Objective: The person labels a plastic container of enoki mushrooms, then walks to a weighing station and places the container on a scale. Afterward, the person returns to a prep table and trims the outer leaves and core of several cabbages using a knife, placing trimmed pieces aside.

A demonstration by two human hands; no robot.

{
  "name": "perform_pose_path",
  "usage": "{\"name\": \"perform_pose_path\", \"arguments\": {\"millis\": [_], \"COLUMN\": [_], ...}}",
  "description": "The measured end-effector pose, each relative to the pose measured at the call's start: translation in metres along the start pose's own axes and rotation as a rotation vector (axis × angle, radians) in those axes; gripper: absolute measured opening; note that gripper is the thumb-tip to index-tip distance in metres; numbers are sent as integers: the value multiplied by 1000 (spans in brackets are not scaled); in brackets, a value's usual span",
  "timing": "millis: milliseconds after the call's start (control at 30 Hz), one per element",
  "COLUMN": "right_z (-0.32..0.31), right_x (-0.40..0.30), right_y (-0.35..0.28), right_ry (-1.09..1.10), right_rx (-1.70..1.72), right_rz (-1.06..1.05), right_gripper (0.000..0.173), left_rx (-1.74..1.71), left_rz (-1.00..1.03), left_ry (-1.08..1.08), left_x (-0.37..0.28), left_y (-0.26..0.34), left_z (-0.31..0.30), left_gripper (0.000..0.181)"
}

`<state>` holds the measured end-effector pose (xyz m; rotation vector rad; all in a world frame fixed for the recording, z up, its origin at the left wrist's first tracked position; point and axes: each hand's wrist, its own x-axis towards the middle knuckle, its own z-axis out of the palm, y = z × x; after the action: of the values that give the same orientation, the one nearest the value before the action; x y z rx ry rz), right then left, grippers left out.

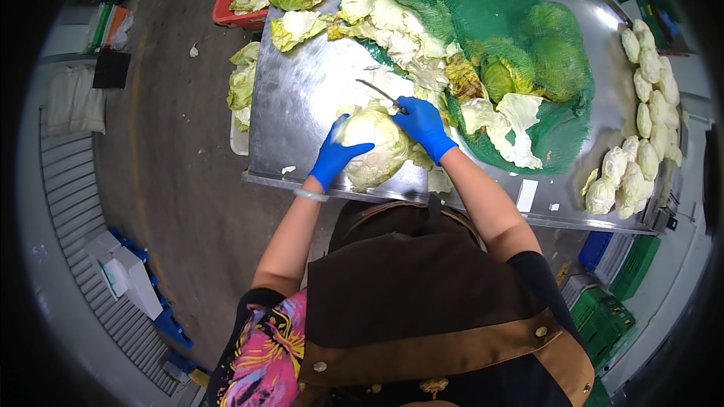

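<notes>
A pale, trimmed cabbage head (375, 150) rests near the front edge of the stainless steel table (300, 124). My left hand (338, 152), in a blue glove, is spread against its left side with the thumb over the top. In my blue-gloved right hand (422, 124) is a knife (378, 89), its thin dark blade angled up and left above loose leaves. That hand is at the cabbage's upper right; I cannot tell whether it touches the head. Cut-off cabbage leaves (407, 39) lie just beyond both hands.
A green mesh sack (565, 141) holding several cabbages (557, 62) covers the right middle of the table. Several pale cabbages (650, 113) line the right edge. At the far left, a red crate (223, 8) contains leaves, and a white container (240, 138) stands below it.
</notes>
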<state>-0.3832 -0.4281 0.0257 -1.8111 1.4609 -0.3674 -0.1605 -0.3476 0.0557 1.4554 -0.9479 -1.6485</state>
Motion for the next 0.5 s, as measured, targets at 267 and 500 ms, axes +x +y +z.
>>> {"name": "perform_pose_path", "arguments": {"millis": [267,500], "right_z": [-27,-24], "right_x": [-6,-82], "right_y": [37,-10], "right_ry": [168,148], "right_rx": [-199,-130], "right_rz": [141,-259], "right_gripper": [27,20], "left_rx": [-278,-452], "left_rz": [-94,-67], "left_ry": [210,409], "left_x": [-11,16], "left_y": [-20,-15], "left_z": [7,5], "left_gripper": [54,49]}}
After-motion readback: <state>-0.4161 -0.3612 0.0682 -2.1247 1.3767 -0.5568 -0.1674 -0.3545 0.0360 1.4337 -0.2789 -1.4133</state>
